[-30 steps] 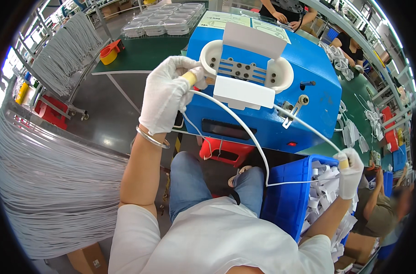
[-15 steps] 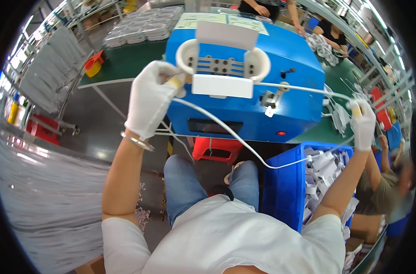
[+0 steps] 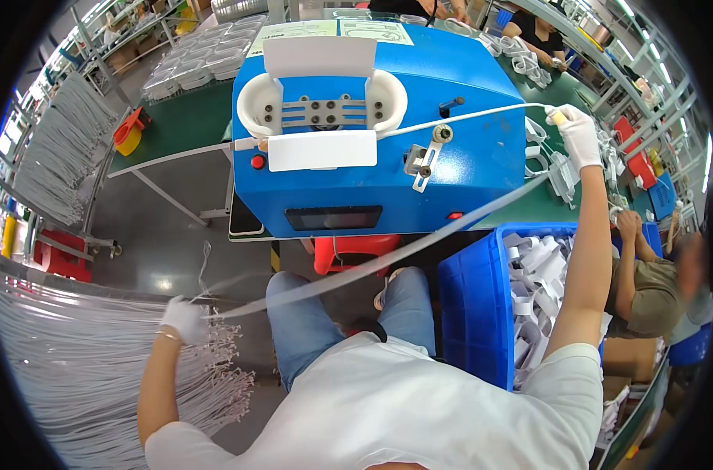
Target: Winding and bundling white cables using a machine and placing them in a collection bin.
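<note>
White cable is lying across the front of the blue machine, passing behind the white front flap and running out rightward to the gloved right hand. That hand is pinching it narrowly between the fingertips, a yellow finger cover showing there. Gloved left hand is hanging over the cable bundle, motion-blurred; cannot tell whether its fingers are closing on anything. A pale blurred strand is stretching between the two sides, its near end just beside the left hand; cannot tell whether it is belonging to the same cable. Handling estimate: cable is probably being light, bendy, slightly springy, smooth enough to slide under gloves, unlikely to break; a pinch close to an end should be giving best control. Labels: printed sheets are lying atop the machine, lettering being too small to read surely.
</note>
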Tool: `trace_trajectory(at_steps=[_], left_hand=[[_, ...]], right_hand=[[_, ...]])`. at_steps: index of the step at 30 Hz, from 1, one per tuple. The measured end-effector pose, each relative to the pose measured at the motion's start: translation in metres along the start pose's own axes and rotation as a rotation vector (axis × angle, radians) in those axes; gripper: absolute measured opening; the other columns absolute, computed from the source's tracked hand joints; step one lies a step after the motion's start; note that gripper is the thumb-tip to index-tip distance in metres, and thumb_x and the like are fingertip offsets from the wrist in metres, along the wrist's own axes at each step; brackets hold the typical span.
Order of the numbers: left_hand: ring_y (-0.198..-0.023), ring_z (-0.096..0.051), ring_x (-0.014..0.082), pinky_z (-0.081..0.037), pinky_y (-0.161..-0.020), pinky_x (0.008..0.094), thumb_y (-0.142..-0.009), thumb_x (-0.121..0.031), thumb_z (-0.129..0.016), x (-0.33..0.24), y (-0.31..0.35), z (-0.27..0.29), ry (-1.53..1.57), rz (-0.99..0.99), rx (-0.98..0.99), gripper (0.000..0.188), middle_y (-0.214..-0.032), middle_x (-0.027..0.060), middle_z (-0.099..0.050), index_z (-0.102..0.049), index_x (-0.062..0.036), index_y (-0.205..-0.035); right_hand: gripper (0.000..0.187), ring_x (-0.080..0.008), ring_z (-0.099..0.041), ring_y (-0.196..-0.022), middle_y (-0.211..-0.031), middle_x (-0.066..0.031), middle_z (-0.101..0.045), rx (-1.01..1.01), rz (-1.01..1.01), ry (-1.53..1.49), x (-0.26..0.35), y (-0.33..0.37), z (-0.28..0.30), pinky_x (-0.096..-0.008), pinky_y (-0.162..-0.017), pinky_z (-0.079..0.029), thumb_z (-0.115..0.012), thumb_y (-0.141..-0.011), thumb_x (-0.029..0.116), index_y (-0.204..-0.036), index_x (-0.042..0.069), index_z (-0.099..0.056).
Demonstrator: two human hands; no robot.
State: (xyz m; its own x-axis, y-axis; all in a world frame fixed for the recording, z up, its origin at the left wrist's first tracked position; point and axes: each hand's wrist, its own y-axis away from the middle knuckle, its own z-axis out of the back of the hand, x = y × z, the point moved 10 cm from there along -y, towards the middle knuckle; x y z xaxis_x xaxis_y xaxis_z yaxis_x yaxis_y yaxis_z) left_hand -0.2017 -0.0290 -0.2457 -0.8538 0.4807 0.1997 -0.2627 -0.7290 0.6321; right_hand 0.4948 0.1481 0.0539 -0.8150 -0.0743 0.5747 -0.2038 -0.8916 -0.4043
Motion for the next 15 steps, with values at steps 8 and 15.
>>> trace_trajectory(at_steps=[8,15], left_hand=[[-0.069,-0.061,0.0346,-0.047,-0.064,0.0357,-0.086,-0.025,-0.059,0.093,0.156,0.13,0.494,0.401,-0.709,0.023,-0.076,0.0148,-0.064,-0.062,-0.0032,-0.079],[-0.062,-0.056,0.0161,-0.045,-0.056,0.0277,-0.08,-0.022,-0.073,-0.135,0.143,0.262,0.98,-0.835,-0.134,0.031,-0.073,0.0067,-0.061,-0.068,-0.0079,-0.107]], right_hand=[[0.018,-0.0026,-0.032,-0.049,-0.06,0.0075,-0.042,-0.132,0.014,-0.097,0.001,0.014,0.021,-0.0212,-0.044,-0.021,-0.06,-0.088,0.027,-0.079,0.012,-0.066],[0.021,-0.0015,-0.028,-0.05,-0.061,0.009,-0.041,-0.176,0.08,-0.04,-0.002,0.021,0.03,-0.0204,-0.044,-0.019,-0.059,-0.091,0.028,-0.082,0.01,-0.067]])
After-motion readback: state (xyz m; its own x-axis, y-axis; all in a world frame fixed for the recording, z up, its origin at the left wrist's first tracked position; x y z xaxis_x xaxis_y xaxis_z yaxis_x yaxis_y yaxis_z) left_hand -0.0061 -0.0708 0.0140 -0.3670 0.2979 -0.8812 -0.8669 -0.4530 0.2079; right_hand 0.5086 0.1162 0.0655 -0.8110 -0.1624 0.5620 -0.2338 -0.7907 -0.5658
